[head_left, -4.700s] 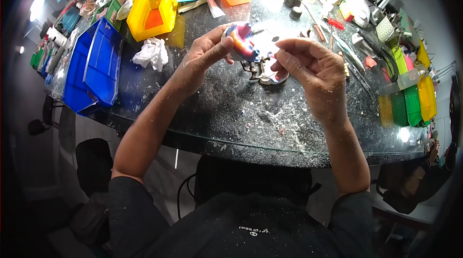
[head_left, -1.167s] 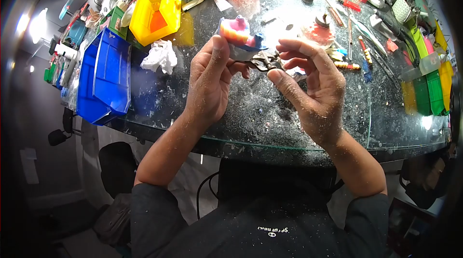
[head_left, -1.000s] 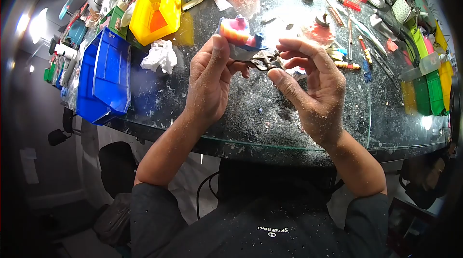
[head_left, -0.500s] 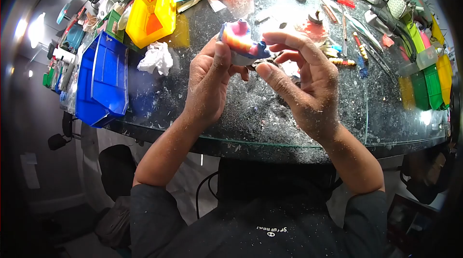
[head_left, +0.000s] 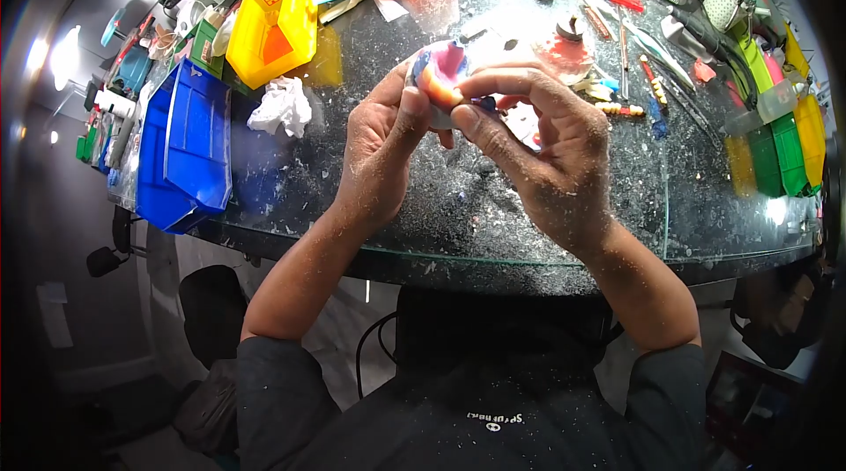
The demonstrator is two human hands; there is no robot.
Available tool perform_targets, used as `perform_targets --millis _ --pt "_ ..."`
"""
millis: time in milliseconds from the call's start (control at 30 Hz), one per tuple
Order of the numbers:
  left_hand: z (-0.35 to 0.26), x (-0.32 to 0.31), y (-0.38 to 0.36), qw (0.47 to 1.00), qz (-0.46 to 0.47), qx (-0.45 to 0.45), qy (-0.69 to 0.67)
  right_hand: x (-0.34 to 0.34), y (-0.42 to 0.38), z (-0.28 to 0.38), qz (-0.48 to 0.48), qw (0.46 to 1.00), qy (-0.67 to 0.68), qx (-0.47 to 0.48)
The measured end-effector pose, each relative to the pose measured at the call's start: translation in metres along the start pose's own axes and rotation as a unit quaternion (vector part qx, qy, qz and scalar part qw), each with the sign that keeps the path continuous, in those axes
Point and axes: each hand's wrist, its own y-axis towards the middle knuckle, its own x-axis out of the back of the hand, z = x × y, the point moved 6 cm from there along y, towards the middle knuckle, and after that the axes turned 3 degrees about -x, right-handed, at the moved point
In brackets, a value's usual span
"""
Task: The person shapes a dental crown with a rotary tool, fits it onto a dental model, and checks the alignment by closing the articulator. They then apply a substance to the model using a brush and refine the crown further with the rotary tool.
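A small dental model [head_left: 440, 74] with pink, orange and blue parts on a pale base is held up over the dusty dark table [head_left: 467, 229]. My left hand [head_left: 381, 149] grips it from the left, thumb on its front. From the right, my right hand [head_left: 555, 149] touches it with thumb and index finger pinched at its right end, which those fingers partly cover. Behind my right hand sits a pink and white piece [head_left: 564, 52] with a dark top.
Crumpled white paper [head_left: 282, 107], a yellow bin [head_left: 275, 26] and a blue bin [head_left: 185, 145] stand at the left. Handled tools [head_left: 652, 79] and a red object [head_left: 627, 1] lie at the right, near green and yellow bins [head_left: 790, 154].
My right thumb and index finger have closed in on the model's right end, where they were more spread before. The model has turned, showing less of its right side.
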Motion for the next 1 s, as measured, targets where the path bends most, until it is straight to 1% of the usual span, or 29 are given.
perform_targets --millis 67,100,133,200,233,333,367,400,467,500,533,567,633,667,700,800,833,933,1000 --pt "0.002 0.0 0.001 1.0 0.004 0.009 0.0 0.002 0.0 -0.004 -0.016 0.999 0.023 -0.037" --pt "0.004 0.002 0.002 1.0 0.013 0.013 -0.004 0.007 0.002 0.0 -0.028 0.999 0.009 -0.033" --pt "0.006 0.004 0.003 1.0 0.021 0.017 -0.009 0.01 0.003 -0.001 -0.035 0.998 0.038 -0.039" --pt "0.006 0.01 0.006 0.999 0.025 0.023 -0.005 0.014 0.003 0.003 -0.024 0.98 0.156 -0.118" --pt "0.005 0.011 0.007 0.999 0.027 0.025 -0.003 0.018 0.003 0.005 -0.016 0.979 0.159 -0.126" --pt "-0.015 0.015 0.004 0.982 -0.077 -0.067 0.16 0.031 0.003 0.008 -0.007 0.974 0.174 -0.145" --pt "-0.023 0.02 -0.002 0.95 -0.113 -0.143 0.252 0.036 0.001 0.008 -0.012 0.972 0.183 -0.149" --pt "-0.044 0.017 -0.012 0.884 -0.155 -0.245 0.366 0.04 -0.001 0.008 -0.017 0.969 0.193 -0.154" --pt "-0.067 -0.01 -0.027 0.83 -0.129 -0.382 0.386 0.047 -0.005 0.009 -0.004 0.975 0.172 -0.143" --pt "-0.071 -0.032 -0.026 0.837 -0.063 -0.414 0.352 0.051 -0.008 0.009 0.009 0.975 0.169 -0.146" --pt "-0.071 -0.048 -0.023 0.854 -0.015 -0.387 0.348 0.055 -0.011 0.01 0.022 0.975 0.165 -0.149" --pt "-0.067 -0.059 -0.019 0.895 0.0 -0.327 0.304 0.06 -0.013 0.011 0.021 0.975 0.152 -0.158" --pt "-0.051 -0.078 -0.012 0.96 0.021 -0.2 0.196 0.07 -0.016 0.018 0.006 0.987 0.127 -0.093" --pt "-0.042 -0.086 -0.008 0.982 0.028 -0.134 0.131 0.076 -0.017 0.019 -0.003 0.992 0.114 -0.061" --pt "-0.032 -0.095 -0.006 0.996 0.012 -0.085 0.011 0.084 -0.019 0.021 -0.026 0.996 0.081 -0.007" --pt "-0.013 -0.118 -0.002 0.988 -0.011 0.063 -0.139 0.107 -0.023 0.033 -0.058 0.995 -0.061 0.052" --pt "-0.006 -0.124 0.001 0.983 -0.005 0.082 -0.165 0.114 -0.025 0.033 -0.062 0.988 -0.108 0.087" --pt "0.007 -0.142 0.006 0.972 -0.009 0.111 -0.205 0.132 -0.027 0.036 -0.065 0.963 -0.216 0.146" --pt "0.012 -0.151 0.009 0.973 -0.019 0.105 -0.204 0.141 -0.027 0.038 -0.057 0.952 -0.247 0.172"
